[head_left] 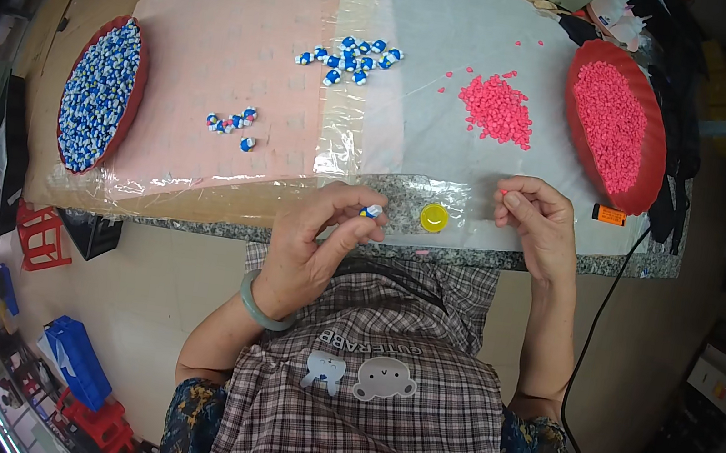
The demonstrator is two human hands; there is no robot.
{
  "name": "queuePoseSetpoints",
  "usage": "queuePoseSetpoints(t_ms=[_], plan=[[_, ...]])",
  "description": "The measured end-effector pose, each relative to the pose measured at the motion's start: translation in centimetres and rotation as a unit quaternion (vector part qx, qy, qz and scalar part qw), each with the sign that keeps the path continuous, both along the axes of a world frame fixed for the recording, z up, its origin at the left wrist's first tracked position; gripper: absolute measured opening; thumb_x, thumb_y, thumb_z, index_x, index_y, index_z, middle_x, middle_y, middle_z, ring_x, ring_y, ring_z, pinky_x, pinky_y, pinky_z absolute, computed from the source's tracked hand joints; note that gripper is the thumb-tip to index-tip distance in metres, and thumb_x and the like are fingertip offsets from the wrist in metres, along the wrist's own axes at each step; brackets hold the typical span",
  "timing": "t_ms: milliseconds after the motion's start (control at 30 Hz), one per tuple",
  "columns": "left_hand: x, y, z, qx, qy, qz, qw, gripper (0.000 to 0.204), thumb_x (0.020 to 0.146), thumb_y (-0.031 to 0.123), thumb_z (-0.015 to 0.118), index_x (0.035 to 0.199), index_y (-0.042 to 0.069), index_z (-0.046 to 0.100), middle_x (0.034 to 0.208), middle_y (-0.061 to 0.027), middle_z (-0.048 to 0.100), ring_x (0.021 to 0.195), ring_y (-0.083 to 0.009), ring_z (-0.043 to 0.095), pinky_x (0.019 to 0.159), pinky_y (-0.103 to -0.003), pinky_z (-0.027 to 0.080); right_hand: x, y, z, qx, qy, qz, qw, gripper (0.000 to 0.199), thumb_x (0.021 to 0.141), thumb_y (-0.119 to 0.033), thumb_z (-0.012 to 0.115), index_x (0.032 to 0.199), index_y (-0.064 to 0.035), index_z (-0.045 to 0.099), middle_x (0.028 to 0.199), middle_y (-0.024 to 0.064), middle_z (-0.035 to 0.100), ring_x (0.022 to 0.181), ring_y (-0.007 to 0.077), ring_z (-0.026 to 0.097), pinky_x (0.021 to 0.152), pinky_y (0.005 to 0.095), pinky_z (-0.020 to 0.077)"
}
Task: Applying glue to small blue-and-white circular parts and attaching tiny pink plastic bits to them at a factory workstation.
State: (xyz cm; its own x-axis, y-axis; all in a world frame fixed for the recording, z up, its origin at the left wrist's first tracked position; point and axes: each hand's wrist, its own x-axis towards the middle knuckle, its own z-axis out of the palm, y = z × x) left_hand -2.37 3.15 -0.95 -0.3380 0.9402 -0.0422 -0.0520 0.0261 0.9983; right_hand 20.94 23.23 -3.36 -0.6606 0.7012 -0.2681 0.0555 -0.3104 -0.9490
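Observation:
My left hand point(322, 241) pinches a small blue and white piece point(371, 211) between thumb and fingers just above the table's near edge. My right hand point(536, 220) holds a tiny pink pellet point(503, 192) at its fingertips. A loose heap of pink pellets point(498, 109) lies beyond the right hand. A cluster of blue and white pieces point(353, 57) lies farther back, and a smaller group point(232, 124) sits to the left. A yellow round disc point(434, 218) lies between my hands.
A red tray of blue and white pieces point(101, 93) stands at the left, a red tray of pink pellets point(617, 122) at the right. Clear plastic sheet point(367, 126) covers the stone table. An orange lighter point(608, 214) and a black cable point(603, 295) are at the right edge.

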Motion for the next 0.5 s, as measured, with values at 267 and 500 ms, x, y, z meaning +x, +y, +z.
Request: queuePoseSetpoints(t_ms=[267, 500], plan=[[0.17, 0.30, -0.18, 0.013, 0.049, -0.002, 0.999, 0.019, 0.098, 0.008, 0.064, 0.116, 0.000, 0.067, 0.097, -0.0130, 0.070, 0.085, -0.0191, 0.074, 0.073, -0.028, 0.057, -0.44, -0.58, 0.08, -0.023, -0.002, 0.008, 1.000, 0.010, 0.098, -0.006, 0.063, 0.107, -0.0001, 0.065, 0.096, 0.0082, 0.069, 0.079, 0.0124, 0.065, 0.071, 0.0270, 0.0556], [-0.08, 0.01, -0.25, 0.003, 0.049, -0.027, 0.998, 0.023, 0.102, 0.011, 0.060, 0.120, -0.004, 0.064, 0.105, -0.0129, 0.068, 0.088, -0.0175, 0.070, 0.077, -0.027, 0.056, -0.55, -0.88, 0.20, -0.047, 0.006, 0.009, 0.999, 0.010, 0.099, -0.010, 0.063, 0.105, -0.0014, 0.065, 0.094, 0.0077, 0.068, 0.075, 0.0123, 0.065, 0.069, 0.0267, 0.0558]])
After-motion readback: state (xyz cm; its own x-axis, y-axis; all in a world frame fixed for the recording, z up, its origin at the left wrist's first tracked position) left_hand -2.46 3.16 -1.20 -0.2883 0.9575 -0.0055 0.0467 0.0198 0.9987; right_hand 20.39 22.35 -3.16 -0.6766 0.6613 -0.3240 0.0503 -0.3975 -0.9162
